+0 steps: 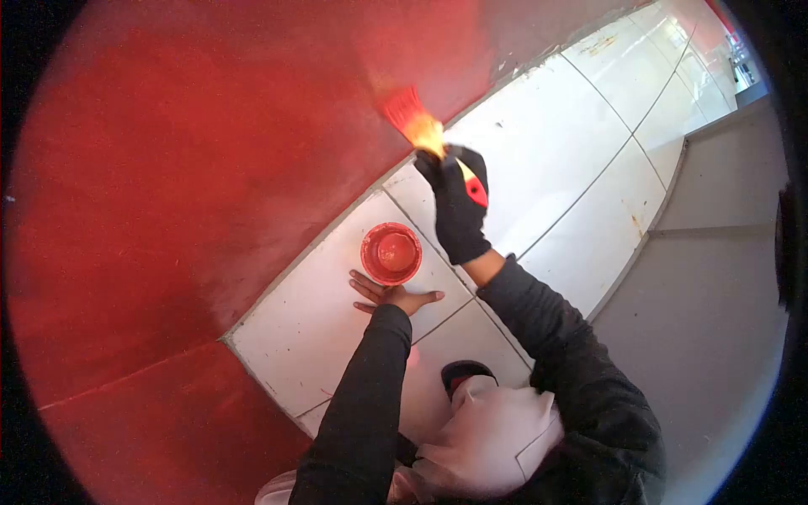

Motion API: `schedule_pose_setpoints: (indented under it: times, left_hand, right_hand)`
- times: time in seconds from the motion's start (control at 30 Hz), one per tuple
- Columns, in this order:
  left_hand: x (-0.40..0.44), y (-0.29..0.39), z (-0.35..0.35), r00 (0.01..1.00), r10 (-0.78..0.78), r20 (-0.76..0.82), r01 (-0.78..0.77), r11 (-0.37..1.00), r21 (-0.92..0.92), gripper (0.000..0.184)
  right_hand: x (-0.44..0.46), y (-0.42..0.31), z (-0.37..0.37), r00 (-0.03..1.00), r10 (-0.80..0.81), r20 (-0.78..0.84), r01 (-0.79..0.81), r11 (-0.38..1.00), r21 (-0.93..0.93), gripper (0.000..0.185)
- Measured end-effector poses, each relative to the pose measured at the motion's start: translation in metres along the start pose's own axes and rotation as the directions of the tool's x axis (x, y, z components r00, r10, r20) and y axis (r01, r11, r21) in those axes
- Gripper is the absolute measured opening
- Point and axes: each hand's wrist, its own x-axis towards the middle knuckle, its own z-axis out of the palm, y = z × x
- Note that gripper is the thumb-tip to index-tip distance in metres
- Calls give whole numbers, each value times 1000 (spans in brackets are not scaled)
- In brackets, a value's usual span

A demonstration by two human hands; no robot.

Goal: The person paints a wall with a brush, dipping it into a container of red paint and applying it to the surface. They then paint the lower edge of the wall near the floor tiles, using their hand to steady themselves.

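Note:
My right hand (pixel 459 215), in a black glove, grips a paintbrush (pixel 414 119) by its handle. The bristles are wet with red paint and point up and left, against or very close to the red wall (pixel 194 168). A red handle end with a hole sticks out past the glove. My bare left hand (pixel 394 296) has its fingers spread beside a small round tub of red paint (pixel 391 253). Whether the fingers touch the tub or only the floor, I cannot tell. The tub stands upright on the white tiles.
White floor tiles (pixel 572 126) with dark joints run along the foot of the wall. Paler, greyish patches show on the wall near its lower edge. A grey panelled surface (pixel 699 303) borders the tiles on the right. My knee and dark shoe (pixel 465 370) are close below the tub.

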Motion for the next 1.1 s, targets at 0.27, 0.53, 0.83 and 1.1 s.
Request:
schedule_pose_setpoints:
  times: [0.27,0.53,0.83,1.1]
  left_hand:
    - [-4,0,-5,1000,-1,18,1,1000,-24,146]
    - [0,-4,-4,999,2,33,1,998,-69,156]
    - [2,-9,-4,998,47,49,-43,995,-86,155]
    - [3,-9,-1,1000,30,9,-29,993,-113,156]
  right_hand:
    - [-15,-80,-10,979,173,112,-124,928,-352,21]
    - [-28,-120,59,668,468,578,340,499,-797,6]
    - [-24,-72,55,564,567,600,536,302,-789,12]
    - [-24,-60,49,574,567,591,531,292,-796,12]
